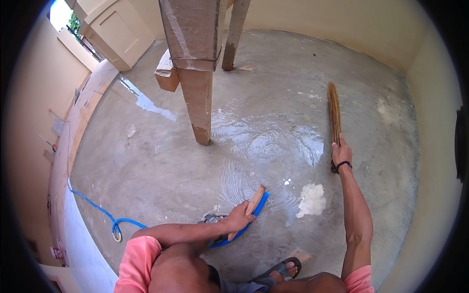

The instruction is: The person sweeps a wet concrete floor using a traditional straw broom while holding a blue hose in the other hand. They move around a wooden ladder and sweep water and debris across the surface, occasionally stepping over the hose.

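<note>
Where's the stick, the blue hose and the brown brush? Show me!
Stick (255, 200): head view, on the bare wood past the left hand (238, 218).
Blue hose (262, 203): head view, on the stretch beside the stick.
Brown brush (334, 111): head view, on the bristles' middle.

Sleeves (138, 259): pink | bracelet (344, 164): dark, beaded (on the right) | sandals (282, 269): grey-strapped, dark-soled, open-toed

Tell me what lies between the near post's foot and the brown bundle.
In the head view, only wet, shiny floor separates the post's foot and bundle.
</note>
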{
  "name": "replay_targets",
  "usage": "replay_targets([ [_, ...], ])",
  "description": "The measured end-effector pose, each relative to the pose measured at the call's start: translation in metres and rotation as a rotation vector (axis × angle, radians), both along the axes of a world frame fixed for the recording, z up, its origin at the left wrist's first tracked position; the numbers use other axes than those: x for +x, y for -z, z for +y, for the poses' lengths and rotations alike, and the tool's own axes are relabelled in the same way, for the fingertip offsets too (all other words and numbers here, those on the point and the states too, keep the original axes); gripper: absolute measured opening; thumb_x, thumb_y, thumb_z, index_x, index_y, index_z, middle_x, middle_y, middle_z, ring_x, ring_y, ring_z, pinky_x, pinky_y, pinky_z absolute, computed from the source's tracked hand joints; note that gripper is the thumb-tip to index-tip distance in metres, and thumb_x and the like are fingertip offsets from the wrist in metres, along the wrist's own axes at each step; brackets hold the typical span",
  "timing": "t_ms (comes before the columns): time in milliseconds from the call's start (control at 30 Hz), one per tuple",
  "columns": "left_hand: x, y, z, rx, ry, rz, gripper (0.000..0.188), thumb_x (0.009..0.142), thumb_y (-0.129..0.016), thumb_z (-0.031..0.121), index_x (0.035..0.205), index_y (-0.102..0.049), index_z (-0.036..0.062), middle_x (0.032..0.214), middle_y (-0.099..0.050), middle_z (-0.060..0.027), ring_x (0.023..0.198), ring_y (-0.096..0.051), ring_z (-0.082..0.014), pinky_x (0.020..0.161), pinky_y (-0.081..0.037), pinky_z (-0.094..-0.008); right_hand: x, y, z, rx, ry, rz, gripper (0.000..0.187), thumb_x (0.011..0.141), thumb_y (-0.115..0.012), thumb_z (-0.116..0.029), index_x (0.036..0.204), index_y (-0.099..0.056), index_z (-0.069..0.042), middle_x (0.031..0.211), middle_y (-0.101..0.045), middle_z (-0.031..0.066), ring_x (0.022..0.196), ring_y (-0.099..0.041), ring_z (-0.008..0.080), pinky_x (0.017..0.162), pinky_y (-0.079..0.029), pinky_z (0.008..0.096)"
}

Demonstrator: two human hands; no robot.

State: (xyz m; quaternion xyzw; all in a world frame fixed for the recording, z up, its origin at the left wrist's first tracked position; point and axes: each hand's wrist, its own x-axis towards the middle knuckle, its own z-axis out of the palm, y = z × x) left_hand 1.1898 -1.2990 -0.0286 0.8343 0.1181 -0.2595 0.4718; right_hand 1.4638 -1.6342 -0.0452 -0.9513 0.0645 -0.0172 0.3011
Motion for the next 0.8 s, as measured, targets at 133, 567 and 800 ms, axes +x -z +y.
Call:
replay_targets([
  [133, 0.009, 0.007, 0.007, 0.061, 0.034, 0.016, 0.036, 0.084, -0.069, 0.02, 0.107, -0.052, -0.0025, 0.096, -0.063, -0.023, 0.092, -0.063, -0.0338, 0.083, -0.048, -0.0422, -0.01, -0.017, -0.016, 0.157, -0.004, -0.143, 0.058, 0.089, -0.06, -0.025, 0.144, -0.047, -0.012, 0.112, -0.066, 0.0277, 0.103, -0.063, 0.0441, 0.092, -0.049, 0.0465],
  [567, 0.019, -0.059, 0.067, 0.147, -0.236, -0.026, 0.03, 0.086, -0.066, 0.019, 0.098, -0.047, -0.001, 0.083, -0.064, -0.0216, 0.074, -0.067, -0.0329, 0.067, -0.052, -0.0446, -0.043, 0.038, -0.146, 0.088, 0.229, -0.113, 0.056, 0.092, -0.057, -0.016, 0.146, -0.045, -0.009, 0.134, -0.056, 0.0256, 0.122, -0.056, 0.0394, 0.103, -0.043, 0.0409],
  [800, -0.123, -0.072, 0.198, 0.707, -0.525, -0.063, 0.034, 0.086, -0.067, 0.021, 0.101, -0.045, 0.0002, 0.093, -0.064, -0.0277, 0.091, -0.064, -0.0451, 0.078, -0.048, -0.0519, -0.07, -0.003, -0.07, 0.439, -0.185, -0.072, 0.068, 0.084, -0.057, -0.007, 0.149, -0.037, -0.002, 0.144, -0.05, 0.021, 0.13, -0.052, 0.0305, 0.108, -0.038, 0.0353],
])
